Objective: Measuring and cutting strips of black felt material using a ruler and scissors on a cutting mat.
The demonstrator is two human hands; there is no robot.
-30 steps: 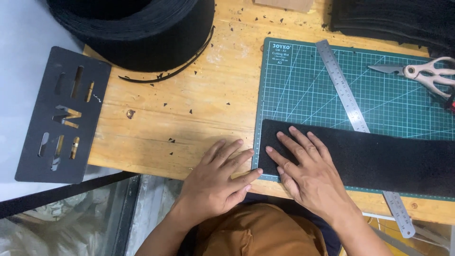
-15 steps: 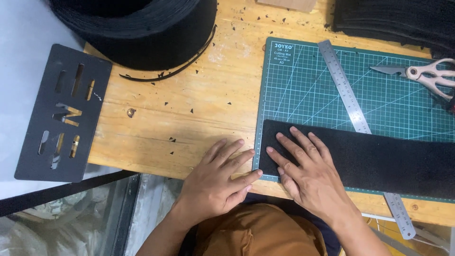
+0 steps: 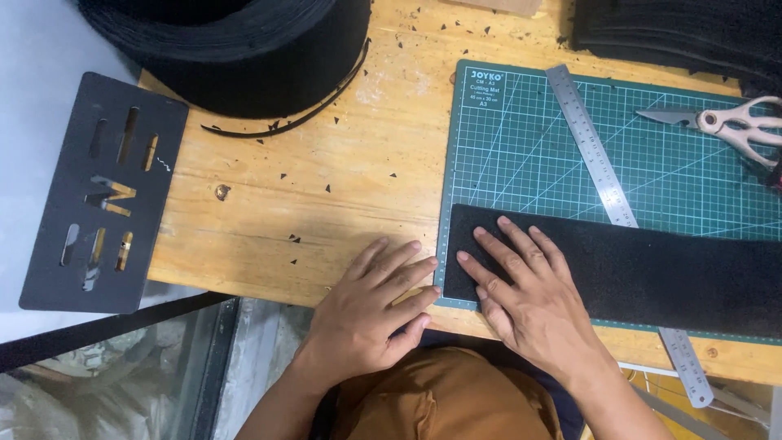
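Head view is being filled by a wooden workbench; a black felt strip is being kept flat on the green cutting mat, along the mat's near edge, with its left end just inside the mat's near-left corner; the right hand is being pressed on that end, fingers spread and flat, nothing being gripped; the left hand is being rested open on the bare wood at the bench's near edge, its fingertips just beside the mat's left edge, nothing being held. Against the pictures from a second ago, nothing is being shifted; hands and strip are being kept exactly where they were, so the strip is judged to be merely steadied, no cut being begun. A steel ruler is being left diagonally across the mat, passing under the strip; scissors are lying at the mat's far-right corner, untouched; a black stencil plate is overhanging the bench's left edge; a large black felt roll is standing at the far-left corner.
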